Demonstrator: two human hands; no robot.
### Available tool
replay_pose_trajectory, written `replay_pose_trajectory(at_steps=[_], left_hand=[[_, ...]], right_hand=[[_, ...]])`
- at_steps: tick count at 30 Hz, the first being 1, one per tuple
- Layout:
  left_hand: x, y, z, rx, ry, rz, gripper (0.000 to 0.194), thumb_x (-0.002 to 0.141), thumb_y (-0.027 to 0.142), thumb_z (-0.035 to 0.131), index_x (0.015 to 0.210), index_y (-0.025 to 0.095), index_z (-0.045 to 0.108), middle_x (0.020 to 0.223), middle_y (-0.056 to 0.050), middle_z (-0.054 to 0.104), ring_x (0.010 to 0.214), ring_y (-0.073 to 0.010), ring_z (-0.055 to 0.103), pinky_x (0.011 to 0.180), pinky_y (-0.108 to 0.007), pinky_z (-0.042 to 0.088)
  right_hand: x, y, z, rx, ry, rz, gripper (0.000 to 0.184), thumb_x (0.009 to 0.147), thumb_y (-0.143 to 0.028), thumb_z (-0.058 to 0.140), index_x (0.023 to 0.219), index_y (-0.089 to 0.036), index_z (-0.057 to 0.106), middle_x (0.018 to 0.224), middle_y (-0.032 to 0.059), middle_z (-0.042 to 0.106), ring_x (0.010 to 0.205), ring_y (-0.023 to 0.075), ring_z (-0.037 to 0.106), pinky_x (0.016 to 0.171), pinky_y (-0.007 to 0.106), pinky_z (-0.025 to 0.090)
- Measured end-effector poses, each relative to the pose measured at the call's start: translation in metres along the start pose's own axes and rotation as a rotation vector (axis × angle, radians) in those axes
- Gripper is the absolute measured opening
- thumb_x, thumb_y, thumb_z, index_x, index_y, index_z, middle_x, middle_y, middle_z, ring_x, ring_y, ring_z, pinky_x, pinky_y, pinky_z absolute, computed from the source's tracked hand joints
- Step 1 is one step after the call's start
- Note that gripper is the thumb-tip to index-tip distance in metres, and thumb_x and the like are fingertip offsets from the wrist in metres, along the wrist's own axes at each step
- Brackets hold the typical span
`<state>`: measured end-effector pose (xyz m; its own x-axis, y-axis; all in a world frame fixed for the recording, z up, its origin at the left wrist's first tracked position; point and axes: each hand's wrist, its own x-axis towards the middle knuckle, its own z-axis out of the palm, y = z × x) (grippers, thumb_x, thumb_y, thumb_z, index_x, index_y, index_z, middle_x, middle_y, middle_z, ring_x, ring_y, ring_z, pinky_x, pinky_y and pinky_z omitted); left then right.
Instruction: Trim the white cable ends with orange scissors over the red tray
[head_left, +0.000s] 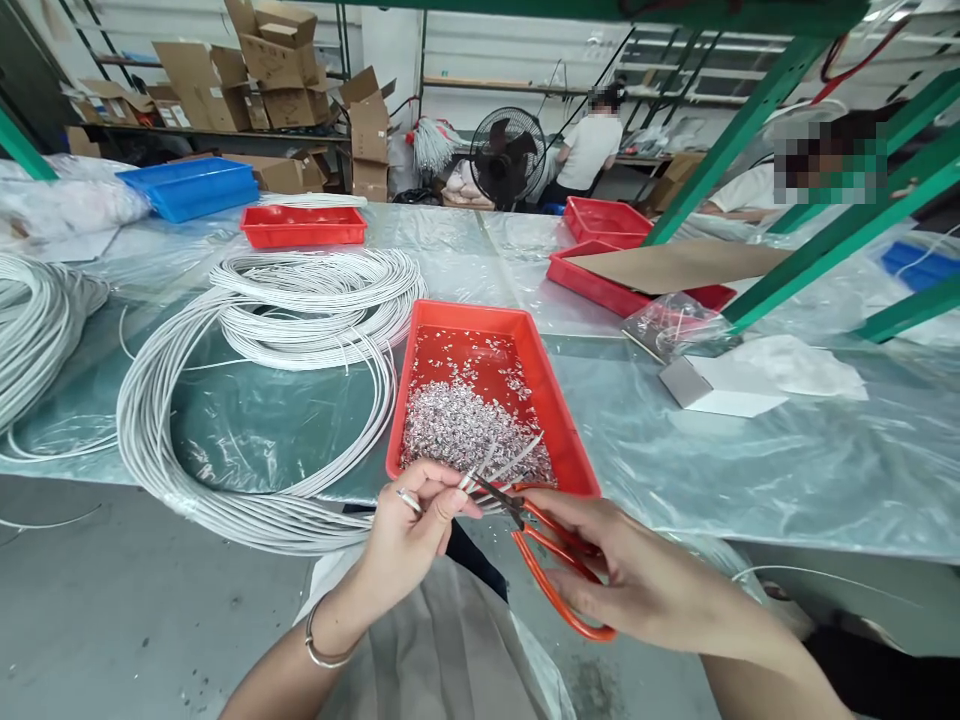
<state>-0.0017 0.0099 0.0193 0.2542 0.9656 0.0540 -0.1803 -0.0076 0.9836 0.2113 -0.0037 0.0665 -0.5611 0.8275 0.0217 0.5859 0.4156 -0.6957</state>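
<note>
My left hand (pixel 409 535) pinches the ends of a few thin white wires (pixel 504 462), which stick out over the near end of a red tray (pixel 543 385). My right hand (pixel 630 570) grips orange-handled scissors (pixel 551 560), and their dark blades meet the wire ends just past my left fingertips. The tray holds a heap of small silvery wire clippings (pixel 465 425). A bracelet sits on my left wrist.
Large coils of white cable (pixel 247 400) lie left of the tray on the plastic-covered table (pixel 750 470). Other red trays (pixel 304 225), a blue bin (pixel 191 188), a cardboard sheet, a white box (pixel 712 390), green frame posts and a fan stand beyond. Two people sit at the back right.
</note>
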Motion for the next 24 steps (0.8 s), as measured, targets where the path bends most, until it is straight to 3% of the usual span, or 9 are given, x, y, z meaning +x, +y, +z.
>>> replay_pose_trajectory(at_steps=[5, 11, 14, 19, 21, 24], left_hand=[[0.0, 0.0, 0.0, 0.08, 0.018, 0.048, 0.019, 0.085, 0.035, 0.056, 0.083, 0.015, 0.056, 0.064, 0.001, 0.059, 0.042, -0.0048, 0.038, 0.042, -0.019, 0.03], [0.004, 0.004, -0.003, 0.213, 0.092, 0.167, 0.017, 0.076, 0.029, 0.067, 0.069, 0.014, 0.063, 0.065, 0.0, 0.054, 0.06, -0.0099, 0.046, 0.055, -0.021, 0.035], [0.006, 0.004, -0.008, 0.092, -0.033, 0.091, 0.021, 0.078, 0.034, 0.065, 0.072, 0.014, 0.065, 0.065, -0.002, 0.057, 0.059, -0.0109, 0.048, 0.055, -0.022, 0.035], [0.007, 0.002, -0.014, -0.125, -0.286, -0.086, 0.036, 0.078, 0.044, 0.061, 0.063, 0.012, 0.062, 0.053, -0.001, 0.052, 0.052, -0.0105, 0.044, 0.054, -0.024, 0.032], [0.007, 0.001, -0.014, -0.195, -0.322, -0.117, 0.039, 0.079, 0.046, 0.06, 0.061, 0.012, 0.06, 0.049, 0.002, 0.046, 0.049, -0.0091, 0.039, 0.053, -0.024, 0.029], [0.006, 0.001, -0.011, -0.199, -0.28, -0.101, 0.036, 0.08, 0.045, 0.059, 0.066, 0.012, 0.062, 0.051, 0.002, 0.045, 0.05, -0.009, 0.038, 0.053, -0.024, 0.028]], right_hand=[[0.0, 0.003, 0.002, 0.037, 0.003, 0.003, 0.027, 0.085, -0.033, 0.053, 0.108, -0.02, 0.059, 0.071, 0.0038, 0.063, 0.055, 0.0153, 0.054, 0.048, 0.024, 0.043], [-0.002, -0.006, -0.005, -0.052, -0.054, 0.021, 0.031, 0.091, -0.027, 0.043, 0.121, -0.021, 0.051, 0.087, 0.0054, 0.065, 0.073, 0.0177, 0.059, 0.068, 0.027, 0.047], [0.002, -0.009, -0.007, -0.097, -0.073, 0.0, 0.032, 0.091, -0.024, 0.043, 0.122, -0.021, 0.049, 0.087, 0.0052, 0.064, 0.075, 0.0179, 0.059, 0.068, 0.026, 0.045], [0.009, -0.003, -0.008, -0.098, -0.172, -0.017, 0.015, 0.092, -0.024, 0.043, 0.1, -0.019, 0.055, 0.067, -0.0009, 0.054, 0.058, 0.0138, 0.048, 0.055, 0.023, 0.038], [0.009, 0.002, -0.007, -0.057, -0.154, -0.023, 0.016, 0.091, -0.024, 0.045, 0.102, -0.018, 0.055, 0.067, -0.0013, 0.054, 0.058, 0.013, 0.047, 0.055, 0.023, 0.037], [0.009, 0.007, 0.002, 0.066, -0.032, 0.001, 0.012, 0.088, -0.025, 0.05, 0.095, -0.018, 0.058, 0.066, -0.0017, 0.053, 0.055, 0.0114, 0.044, 0.052, 0.021, 0.036]])
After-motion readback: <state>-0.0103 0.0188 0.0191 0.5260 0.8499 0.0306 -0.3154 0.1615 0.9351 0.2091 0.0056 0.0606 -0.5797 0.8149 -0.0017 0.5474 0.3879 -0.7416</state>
